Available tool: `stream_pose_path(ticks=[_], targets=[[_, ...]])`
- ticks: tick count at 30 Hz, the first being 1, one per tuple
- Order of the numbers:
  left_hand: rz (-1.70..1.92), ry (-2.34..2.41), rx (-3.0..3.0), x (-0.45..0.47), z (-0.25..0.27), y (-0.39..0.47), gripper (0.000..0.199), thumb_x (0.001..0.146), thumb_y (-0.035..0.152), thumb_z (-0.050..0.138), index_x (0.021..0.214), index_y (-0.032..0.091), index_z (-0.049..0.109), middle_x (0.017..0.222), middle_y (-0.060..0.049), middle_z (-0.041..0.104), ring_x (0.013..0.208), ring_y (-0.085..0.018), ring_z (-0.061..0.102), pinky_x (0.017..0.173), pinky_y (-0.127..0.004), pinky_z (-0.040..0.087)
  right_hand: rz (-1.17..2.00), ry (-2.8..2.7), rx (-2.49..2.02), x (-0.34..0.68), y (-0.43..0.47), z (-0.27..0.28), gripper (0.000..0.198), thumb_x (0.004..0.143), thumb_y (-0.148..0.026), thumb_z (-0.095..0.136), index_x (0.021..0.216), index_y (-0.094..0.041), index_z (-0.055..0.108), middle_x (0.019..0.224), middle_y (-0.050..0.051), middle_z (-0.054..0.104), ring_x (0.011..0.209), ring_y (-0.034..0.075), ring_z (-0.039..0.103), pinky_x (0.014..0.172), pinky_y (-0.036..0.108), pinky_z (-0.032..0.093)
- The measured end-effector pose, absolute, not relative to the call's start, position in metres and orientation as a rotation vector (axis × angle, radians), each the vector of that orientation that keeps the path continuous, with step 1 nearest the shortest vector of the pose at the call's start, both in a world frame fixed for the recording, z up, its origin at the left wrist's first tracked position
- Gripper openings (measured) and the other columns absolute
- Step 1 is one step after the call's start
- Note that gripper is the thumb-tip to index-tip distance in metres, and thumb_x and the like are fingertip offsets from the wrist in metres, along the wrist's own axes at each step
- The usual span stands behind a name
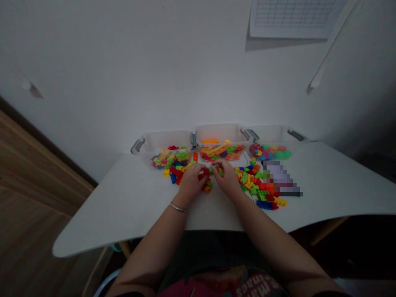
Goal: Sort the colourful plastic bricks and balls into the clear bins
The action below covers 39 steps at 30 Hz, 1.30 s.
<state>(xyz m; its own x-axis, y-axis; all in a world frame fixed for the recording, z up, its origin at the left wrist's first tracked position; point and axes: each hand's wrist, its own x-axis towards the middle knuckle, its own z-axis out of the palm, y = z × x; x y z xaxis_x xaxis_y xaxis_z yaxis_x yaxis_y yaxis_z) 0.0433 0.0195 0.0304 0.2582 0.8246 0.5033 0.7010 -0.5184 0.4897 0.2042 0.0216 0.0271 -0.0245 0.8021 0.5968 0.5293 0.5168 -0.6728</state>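
My left hand [192, 181], with a bangle on its wrist, is closed with a red toy brick [206, 172] at its fingertips. A small green brick [210, 170] shows right beside the red one, between the two hands; whether they are joined I cannot tell. Close by on the right, my right hand [227, 177] has its thumb and fingers bent together, and what they hold is too small to make out. Below the left fingers, an orange and green cluster of bricks [207, 187] sits on the white table [148, 206].
Loose bricks [253, 181] spread right of my hands, others [176, 174] left. Along the wall stand three clear bins: left [168, 138], middle [219, 130] and right [269, 133], each holding colourful plastic pieces. A dark-edged flat object [283, 178], pixelated, lies on the right.
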Motion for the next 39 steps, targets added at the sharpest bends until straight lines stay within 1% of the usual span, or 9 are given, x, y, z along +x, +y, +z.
stream_pose_path(ticks=[4,11,17,20,24,28,33,35,39], targets=[[1.119,1.399,2.362,0.044,0.029,0.020,0.021,0.077,0.008,0.059,0.094,0.020,0.062,0.097,-0.004,0.064,0.096,-0.020,0.059,0.089,-0.035,0.048,0.459,-1.771,-1.175,0.199,0.014,0.006,0.017,0.084,-0.033,0.053,0.096,-0.021,0.056,0.092,0.007,0.065,0.088,0.023,0.062,0.083,0.040,0.049],[1.078,1.315,2.396,0.044,0.030,0.018,0.025,0.077,0.007,0.058,0.097,0.021,0.062,0.100,-0.003,0.065,0.101,-0.020,0.059,0.093,-0.036,0.048,0.499,-1.740,-1.133,0.202,0.018,0.003,0.010,0.085,-0.030,0.054,0.091,-0.023,0.053,0.090,0.006,0.064,0.087,0.022,0.061,0.083,0.040,0.050],[1.068,1.333,2.399,0.046,0.028,0.019,0.024,0.076,0.008,0.059,0.097,0.019,0.060,0.099,-0.005,0.065,0.097,-0.020,0.060,0.089,-0.035,0.050,0.494,-1.754,-1.105,0.205,0.019,0.001,0.011,0.082,-0.027,0.057,0.093,-0.023,0.058,0.091,0.005,0.066,0.087,0.023,0.062,0.083,0.040,0.050],[1.073,1.371,2.392,0.046,0.025,0.021,0.025,0.076,0.009,0.058,0.099,0.019,0.059,0.098,-0.005,0.065,0.095,-0.020,0.060,0.087,-0.035,0.050,0.446,-1.771,-1.083,0.206,0.018,0.003,0.013,0.083,-0.025,0.057,0.095,-0.023,0.061,0.093,0.006,0.067,0.088,0.023,0.062,0.085,0.041,0.049],[1.087,1.444,2.386,0.044,0.026,0.022,0.023,0.078,0.012,0.059,0.100,0.019,0.060,0.097,-0.005,0.066,0.094,-0.020,0.061,0.086,-0.035,0.050,0.354,-1.804,-1.024,0.209,0.017,0.013,0.015,0.086,-0.024,0.055,0.095,-0.024,0.067,0.097,0.007,0.070,0.094,0.023,0.062,0.090,0.042,0.049],[1.066,1.539,2.380,0.040,0.031,0.020,0.021,0.078,0.013,0.059,0.098,0.020,0.061,0.100,-0.006,0.067,0.098,-0.022,0.062,0.089,-0.038,0.049,0.238,-1.740,-1.026,0.218,0.020,0.033,0.016,0.087,-0.025,0.054,0.094,-0.025,0.068,0.097,0.007,0.069,0.096,0.023,0.062,0.089,0.040,0.050],[1.041,1.586,2.369,0.033,0.032,0.016,0.018,0.079,0.014,0.060,0.096,0.020,0.062,0.100,-0.007,0.068,0.099,-0.024,0.062,0.090,-0.039,0.048,0.060,-1.561,-1.091,0.245,0.033,0.065,0.017,0.085,-0.026,0.056,0.094,-0.023,0.070,0.100,0.009,0.068,0.097,0.023,0.061,0.086,0.039,0.053],[1.043,1.598,2.366,0.031,0.031,0.014,0.018,0.079,0.014,0.060,0.096,0.020,0.062,0.100,-0.007,0.068,0.099,-0.024,0.062,0.090,-0.039,0.048,0.031,-1.511,-1.131,0.256,0.044,0.076,0.018,0.083,-0.025,0.056,0.094,-0.022,0.070,0.101,0.009,0.068,0.096,0.024,0.061,0.084,0.041,0.053],[1.052,1.598,2.372,0.026,0.029,0.013,0.018,0.080,0.013,0.058,0.097,0.020,0.062,0.099,-0.007,0.067,0.099,-0.024,0.062,0.089,-0.039,0.048,0.009,-1.501,-1.177,0.267,0.071,0.090,0.020,0.081,-0.022,0.055,0.093,-0.020,0.070,0.109,0.011,0.066,0.098,0.024,0.062,0.084,0.041,0.053]])
